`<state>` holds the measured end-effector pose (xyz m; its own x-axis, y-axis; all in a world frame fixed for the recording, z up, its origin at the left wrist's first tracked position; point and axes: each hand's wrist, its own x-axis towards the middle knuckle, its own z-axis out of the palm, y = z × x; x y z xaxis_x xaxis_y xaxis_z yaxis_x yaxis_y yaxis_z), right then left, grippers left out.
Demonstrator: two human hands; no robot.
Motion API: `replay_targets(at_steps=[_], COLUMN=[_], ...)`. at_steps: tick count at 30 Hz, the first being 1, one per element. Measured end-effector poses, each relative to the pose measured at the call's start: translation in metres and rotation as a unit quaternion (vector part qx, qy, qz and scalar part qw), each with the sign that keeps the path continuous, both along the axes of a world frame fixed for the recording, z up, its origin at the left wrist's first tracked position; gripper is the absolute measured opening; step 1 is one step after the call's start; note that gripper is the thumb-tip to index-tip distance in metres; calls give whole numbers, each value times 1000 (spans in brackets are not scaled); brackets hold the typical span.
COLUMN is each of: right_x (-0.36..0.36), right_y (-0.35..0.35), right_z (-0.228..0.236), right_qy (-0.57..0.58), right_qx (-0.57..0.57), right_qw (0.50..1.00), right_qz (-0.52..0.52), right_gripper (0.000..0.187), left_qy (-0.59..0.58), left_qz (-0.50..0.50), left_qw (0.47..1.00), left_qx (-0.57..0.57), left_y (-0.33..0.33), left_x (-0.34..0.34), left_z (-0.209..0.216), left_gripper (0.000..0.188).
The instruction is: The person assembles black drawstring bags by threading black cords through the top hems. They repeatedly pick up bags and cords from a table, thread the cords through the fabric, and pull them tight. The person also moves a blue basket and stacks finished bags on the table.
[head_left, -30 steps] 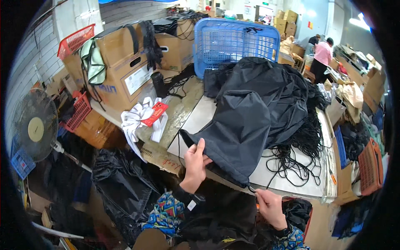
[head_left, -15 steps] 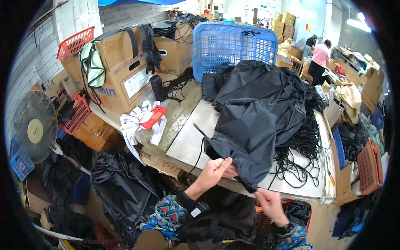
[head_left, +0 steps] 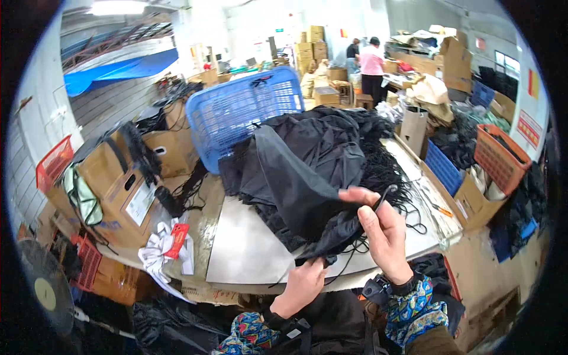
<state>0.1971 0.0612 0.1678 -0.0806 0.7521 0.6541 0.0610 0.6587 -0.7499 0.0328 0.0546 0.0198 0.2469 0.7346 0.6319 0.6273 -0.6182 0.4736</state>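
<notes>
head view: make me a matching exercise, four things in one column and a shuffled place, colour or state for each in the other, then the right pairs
Things
1. left hand
2. large basket
3. strap bundle
4. fan

Place, colour or state
A. white, with a flat red item lying on it
B. at the lower edge of the black cloth
C. in the lower left of the picture
D. blue, standing behind the cloth

Right pairs: 1-B, 2-D, 3-A, 4-C

The left hand (head_left: 303, 288) grips the lower edge of the black fabric (head_left: 293, 186), while the right hand (head_left: 384, 236) is at its right side.
</notes>
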Motion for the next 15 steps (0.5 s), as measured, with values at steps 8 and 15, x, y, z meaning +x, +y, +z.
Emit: replay_targets(at_steps=[8,15], right_x=[124,404], right_y=[-26,-119], right_z=[-85,-190], right_qy=[422,472], right_qx=[-66,-22], right_qw=[896,826], right_qz=[-125,-305], right_gripper=[33,38], left_qy=[202,228], left_qz=[53,193], left_qw=[977,954], left_qx=[48,29], left_y=[35,66], left_x=[-25,-131], left_z=[-47,-47], left_gripper=[13,19])
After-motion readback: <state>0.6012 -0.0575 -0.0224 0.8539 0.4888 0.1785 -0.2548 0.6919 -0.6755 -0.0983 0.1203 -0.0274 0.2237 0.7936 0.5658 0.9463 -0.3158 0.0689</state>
